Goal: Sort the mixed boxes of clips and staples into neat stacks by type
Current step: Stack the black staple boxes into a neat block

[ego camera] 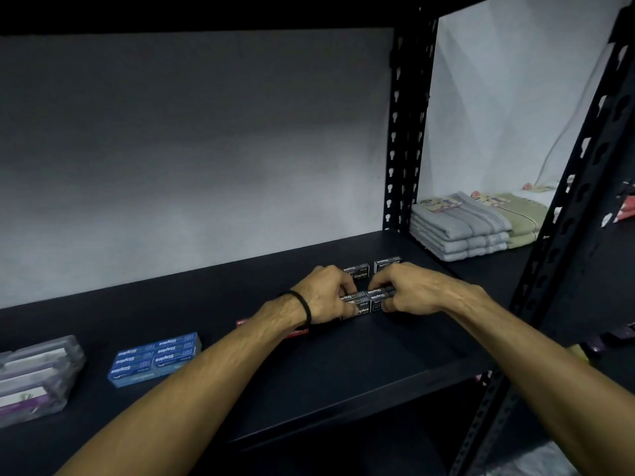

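Right now both hands meet over a small stack of black staple boxes (365, 302) on the dark shelf (343, 365): the left hand (323, 295) grips its left end, the right hand (409, 290) pinches its right end. Just behind them sit two more black staple boxes (372, 267), side by side. Well to the left lies a neat stack of blue staple boxes (154, 359), and farther left clear clip boxes (34, 376). A red box (297, 333) peeks from under the left wrist. Folded towels (460, 228) rest beyond the upright.
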